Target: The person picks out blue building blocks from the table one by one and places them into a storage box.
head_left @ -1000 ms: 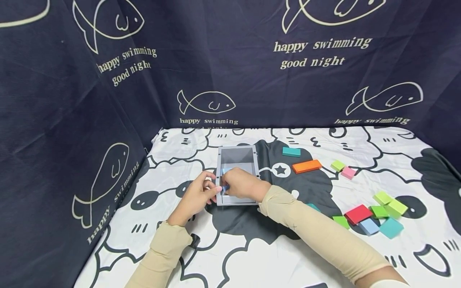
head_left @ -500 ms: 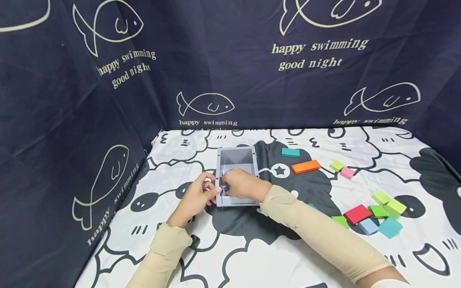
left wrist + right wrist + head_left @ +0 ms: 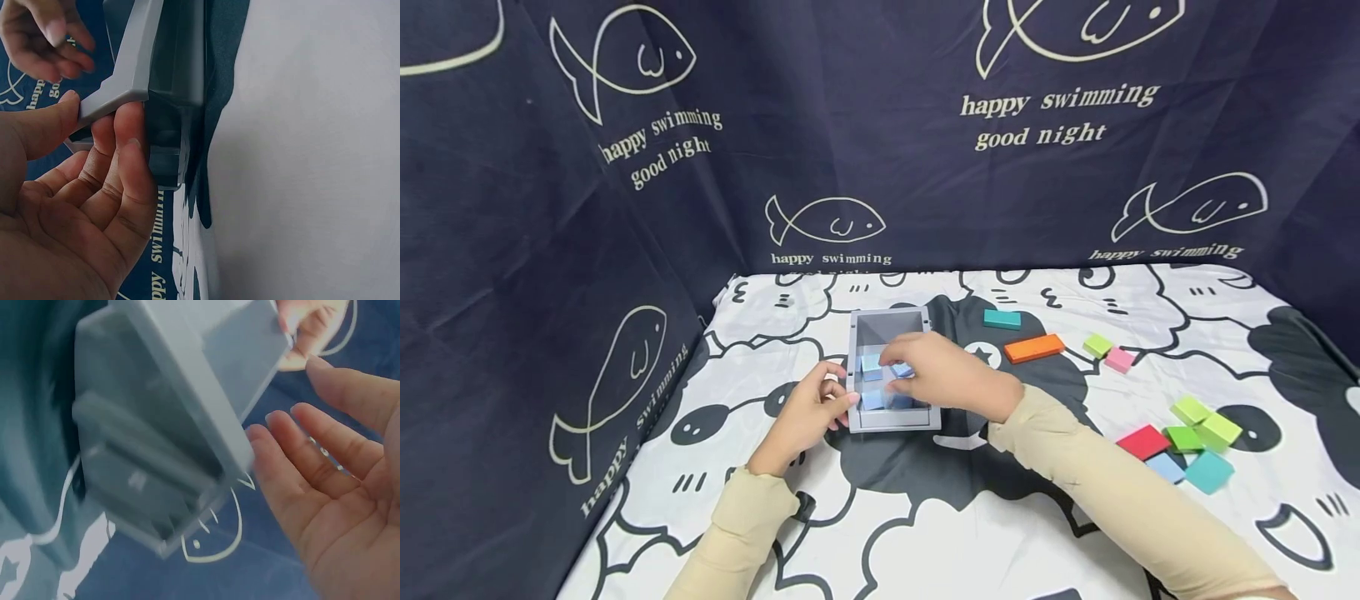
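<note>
A grey open-topped box stands on the patterned cloth in front of me. My left hand grips its left rim; in the left wrist view the thumb lies on top of the box rim and fingers curl beneath. Inside sit several light blue blocks, among them one near the front left and one farther back. Over the right side of the box hovers my right hand, fingers spread. The right wrist view shows this hand holding nothing. Part of the box's interior is hidden behind it.
Right of the box lie a teal block, an orange block, a yellow-green block and a pink block. Nearer me is a cluster with a red block, a teal block, a blue block and several green ones.
My right hand has let go of a blue block at the box's front left, then lifted and drawn back to the right with its fingers spreading. The left hand keeps its place on the rim.
</note>
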A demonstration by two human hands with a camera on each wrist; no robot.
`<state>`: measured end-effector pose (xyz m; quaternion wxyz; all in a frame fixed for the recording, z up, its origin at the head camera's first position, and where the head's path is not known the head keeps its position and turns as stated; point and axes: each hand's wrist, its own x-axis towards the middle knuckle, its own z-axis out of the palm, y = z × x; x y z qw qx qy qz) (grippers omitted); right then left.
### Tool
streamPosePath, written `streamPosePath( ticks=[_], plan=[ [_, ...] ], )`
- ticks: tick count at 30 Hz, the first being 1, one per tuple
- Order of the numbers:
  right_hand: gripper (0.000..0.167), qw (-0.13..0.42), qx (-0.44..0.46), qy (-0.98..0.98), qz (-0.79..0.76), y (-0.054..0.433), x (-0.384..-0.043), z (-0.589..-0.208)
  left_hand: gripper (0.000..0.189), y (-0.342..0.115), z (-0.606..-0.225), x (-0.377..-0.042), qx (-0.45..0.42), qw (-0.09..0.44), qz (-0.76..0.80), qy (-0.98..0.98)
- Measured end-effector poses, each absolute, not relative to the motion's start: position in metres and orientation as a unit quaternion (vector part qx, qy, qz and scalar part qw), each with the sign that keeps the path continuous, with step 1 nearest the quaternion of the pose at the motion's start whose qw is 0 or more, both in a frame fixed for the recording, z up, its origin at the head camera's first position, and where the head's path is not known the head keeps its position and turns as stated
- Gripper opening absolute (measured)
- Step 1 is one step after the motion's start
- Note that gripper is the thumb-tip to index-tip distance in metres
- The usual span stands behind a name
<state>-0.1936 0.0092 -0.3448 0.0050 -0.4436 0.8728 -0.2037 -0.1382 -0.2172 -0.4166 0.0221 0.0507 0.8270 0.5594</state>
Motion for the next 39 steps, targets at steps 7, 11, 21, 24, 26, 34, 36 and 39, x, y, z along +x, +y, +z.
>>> streamPosePath(
  ticks=[7,11,21,24,26,34,36,39],
  plan=[
    [0.039,-0.007,-0.427,0.884,-0.19,0.036,-0.189,-0.321,0.032,-0.217,-0.416,-0.138,0.04,0.021,0.557,0.829],
    [0.042,-0.016,-0.418,0.886,-0.199,0.055,-0.186,-0.317,0.032,-0.216,-0.417,-0.139,0.04,0.023,0.555,0.83],
    [0.053,-0.026,-0.387,0.898,-0.207,0.116,-0.184,-0.318,0.032,-0.216,-0.419,-0.139,0.037,0.021,0.551,0.833],
    [0.055,-0.021,-0.364,0.908,-0.208,0.135,-0.182,-0.317,0.032,-0.216,-0.419,-0.139,0.037,0.022,0.551,0.833],
    [0.055,-0.021,-0.353,0.913,-0.206,0.146,-0.182,-0.317,0.032,-0.217,-0.418,-0.139,0.038,0.022,0.551,0.833],
    [0.058,-0.028,-0.316,0.93,-0.185,0.189,-0.179,-0.325,0.033,-0.216,-0.414,-0.139,0.04,0.019,0.547,0.836],
    [0.058,-0.032,-0.311,0.933,-0.18,0.2,-0.178,-0.328,0.033,-0.215,-0.413,-0.139,0.04,0.021,0.547,0.836],
    [0.059,-0.022,-0.292,0.94,-0.174,0.214,-0.175,-0.335,0.032,-0.215,-0.413,-0.139,0.038,0.024,0.546,0.836]
  ],
)
